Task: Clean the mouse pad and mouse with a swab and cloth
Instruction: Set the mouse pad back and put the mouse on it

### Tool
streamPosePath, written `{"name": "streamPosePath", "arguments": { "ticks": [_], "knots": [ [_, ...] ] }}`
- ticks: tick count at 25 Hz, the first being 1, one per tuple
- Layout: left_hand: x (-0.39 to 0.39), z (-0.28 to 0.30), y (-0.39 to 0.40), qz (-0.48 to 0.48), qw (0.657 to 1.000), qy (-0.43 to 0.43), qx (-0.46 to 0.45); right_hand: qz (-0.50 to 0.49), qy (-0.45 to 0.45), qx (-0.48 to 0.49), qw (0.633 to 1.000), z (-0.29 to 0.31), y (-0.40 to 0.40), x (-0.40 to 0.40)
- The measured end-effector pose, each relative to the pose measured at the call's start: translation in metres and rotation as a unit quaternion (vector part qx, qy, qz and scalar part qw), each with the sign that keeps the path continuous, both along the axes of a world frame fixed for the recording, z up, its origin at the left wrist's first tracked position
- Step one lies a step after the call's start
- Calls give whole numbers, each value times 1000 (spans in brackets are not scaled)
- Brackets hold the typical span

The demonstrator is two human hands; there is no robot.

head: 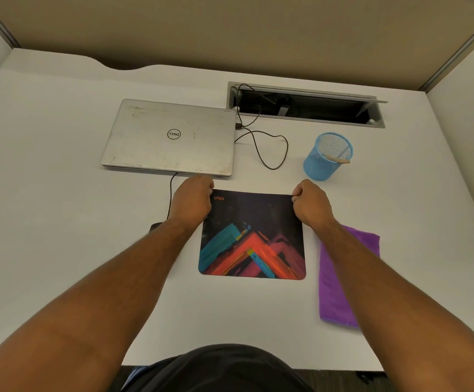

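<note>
The mouse pad point(252, 236) lies flat on the white desk point(60, 222), just in front of the closed laptop point(170, 137). Both hands pinch its 2 far corners — left hand point(192, 199) at one, right hand point(310, 203) at the other. A black mouse point(155, 227) peeks out beside the left wrist; a purple cloth point(340, 278) lies right of the pad, a blue mesh cup point(327, 155) beyond.

Both hands point(192, 200) point(312, 203) outstretched, fingers curled
</note>
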State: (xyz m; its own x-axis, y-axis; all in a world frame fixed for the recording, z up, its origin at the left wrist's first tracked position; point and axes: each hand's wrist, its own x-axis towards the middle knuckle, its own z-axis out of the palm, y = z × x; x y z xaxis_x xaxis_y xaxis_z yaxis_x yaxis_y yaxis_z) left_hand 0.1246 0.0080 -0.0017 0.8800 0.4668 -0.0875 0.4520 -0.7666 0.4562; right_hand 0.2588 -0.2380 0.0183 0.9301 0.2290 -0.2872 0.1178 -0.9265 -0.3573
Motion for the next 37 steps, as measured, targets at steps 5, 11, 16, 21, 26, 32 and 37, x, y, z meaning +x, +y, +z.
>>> {"name": "streamPosePath", "arguments": {
  "ticks": [5,11,16,21,26,32,37],
  "knots": [
    [3,-5,2,-23,999,-23,30,2,0,-18,1000,-3,2,2],
    [3,-4,1,-39,998,-29,46,-2,-32,-30,999,-10,5,-4],
    [3,1,7,-45,999,-13,5,9,-79,-43,996,-11,3,-13],
    [-24,11,16,-38,997,-72,-4,24,-116,-9,993,-2,13,-41],
    [-63,14,34,26,990,-135,32,67,-103,75,990,-4,43,-104],
    [-112,17,63,29,990,-109,81,135,-92,125,979,-3,94,-184],
    [-144,4,75,27,993,-52,98,129,-37,115,984,2,147,-239]
  ]
}}
